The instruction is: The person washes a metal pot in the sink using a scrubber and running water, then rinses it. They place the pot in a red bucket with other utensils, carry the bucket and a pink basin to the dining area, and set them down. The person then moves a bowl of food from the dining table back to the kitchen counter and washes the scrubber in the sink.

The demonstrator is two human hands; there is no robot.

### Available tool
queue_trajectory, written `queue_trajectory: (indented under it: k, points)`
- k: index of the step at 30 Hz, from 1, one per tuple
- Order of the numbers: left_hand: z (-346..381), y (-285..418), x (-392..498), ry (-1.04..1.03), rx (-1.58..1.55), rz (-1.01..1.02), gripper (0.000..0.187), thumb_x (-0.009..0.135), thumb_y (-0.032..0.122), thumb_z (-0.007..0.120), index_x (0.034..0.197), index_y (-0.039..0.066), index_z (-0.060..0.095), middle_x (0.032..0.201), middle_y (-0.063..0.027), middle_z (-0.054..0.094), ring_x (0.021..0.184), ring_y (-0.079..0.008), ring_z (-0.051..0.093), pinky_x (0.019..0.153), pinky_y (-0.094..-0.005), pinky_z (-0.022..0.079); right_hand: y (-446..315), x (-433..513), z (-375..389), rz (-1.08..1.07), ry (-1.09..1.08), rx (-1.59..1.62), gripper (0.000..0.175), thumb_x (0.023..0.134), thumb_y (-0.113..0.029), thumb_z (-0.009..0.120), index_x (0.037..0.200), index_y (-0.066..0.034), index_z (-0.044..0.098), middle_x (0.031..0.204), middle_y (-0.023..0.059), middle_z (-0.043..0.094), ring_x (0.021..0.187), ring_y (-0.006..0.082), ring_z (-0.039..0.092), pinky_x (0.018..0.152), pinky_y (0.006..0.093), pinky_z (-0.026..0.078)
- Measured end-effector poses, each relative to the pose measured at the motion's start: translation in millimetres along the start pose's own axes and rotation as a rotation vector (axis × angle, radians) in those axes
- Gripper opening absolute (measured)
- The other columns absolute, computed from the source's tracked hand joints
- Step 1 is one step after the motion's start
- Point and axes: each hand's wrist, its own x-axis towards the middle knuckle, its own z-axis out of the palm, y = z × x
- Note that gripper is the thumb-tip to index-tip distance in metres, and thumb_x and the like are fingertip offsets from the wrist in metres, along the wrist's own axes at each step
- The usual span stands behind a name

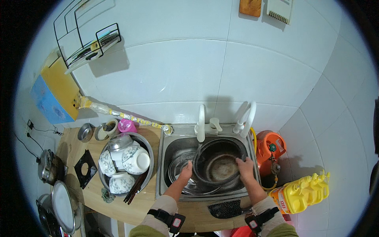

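A dark round metal pot (222, 167) is held tilted in the stainless steel sink (189, 198), its hollow side facing up. My left hand (185, 172) is at its left rim, and my right hand (245, 168) grips the right rim. The left white faucet (201, 123) stands over the pot's upper left edge, with what looks like a thin stream of water below its spout. Under the pot, partly hidden, a metal basin (174, 171) lies in the sink with other shiny ware.
Left of the sink, a metal basin (151, 160) holds patterned bowls (136, 160) and chopsticks (136, 188). A black textured cleaver (225, 209) lies at the counter's front edge. An orange gas cylinder (266, 145) and yellow jugs (299, 195) stand at the right.
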Motion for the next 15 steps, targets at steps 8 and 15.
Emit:
queue_trajectory:
  k: [8, 15]
  points:
    - [-16, 70, -73, 0.354, 0.373, 0.524, 0.035, 0.086, 0.026, 0.048, 0.096, -0.008, 0.053, 0.085, -0.0138, 0.059, 0.072, -0.0232, 0.054, 0.068, -0.0323, 0.042, 44, -14, 48, 0.532, -0.148, 0.450, 0.033, 0.078, -0.013, 0.060, 0.103, 0.0025, 0.047, 0.091, 0.0113, 0.056, 0.080, 0.0227, 0.053, 0.074, 0.0375, 0.041]
    - [-56, 49, -76, 0.451, 0.128, 0.709, 0.025, 0.089, 0.020, 0.045, 0.080, -0.003, 0.051, 0.068, -0.0023, 0.049, 0.064, -0.0105, 0.041, 0.060, -0.0268, 0.039, 12, -30, 77, 0.082, -0.313, 0.416, 0.022, 0.079, -0.019, 0.060, 0.087, 0.0006, 0.053, 0.078, 0.0020, 0.057, 0.066, 0.0129, 0.050, 0.060, 0.0294, 0.042]
